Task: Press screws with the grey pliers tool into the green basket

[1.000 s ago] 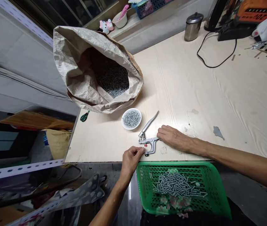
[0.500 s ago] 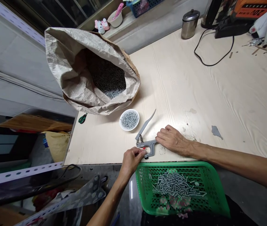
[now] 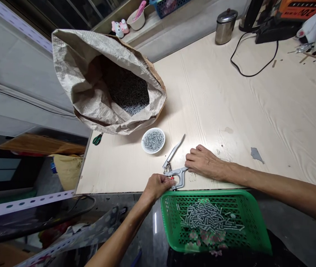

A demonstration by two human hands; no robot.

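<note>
Grey hand pliers (image 3: 179, 172), like snap-fastener pliers, lie at the table's front edge with the upper handle raised, a spring at the pivot and a red bit by the jaws. My right hand (image 3: 202, 161) is curled closed round the end of the lower handle. At the jaws, my left hand (image 3: 158, 185) is closed in a pinch; whatever is between its fingertips is hidden. A white bowl (image 3: 153, 140) of small metal pieces stands beyond the pliers. Just below the table edge, a green basket (image 3: 216, 247) holds many short, ridged metal pieces (image 3: 206, 217).
A large woven sack (image 3: 91, 115) stands open at the back left, with many small metal pieces inside. Green-handled scissors (image 3: 97, 139) lie beside it. A lidded metal canister (image 3: 225, 26), a black cord (image 3: 240, 70) and a grey scrap (image 3: 256, 154) are farther right on the table.
The pliers have tilted and shifted slightly right, and their raised handle leans a little lower. My left hand has moved slightly right with them. My right hand keeps its hold.
</note>
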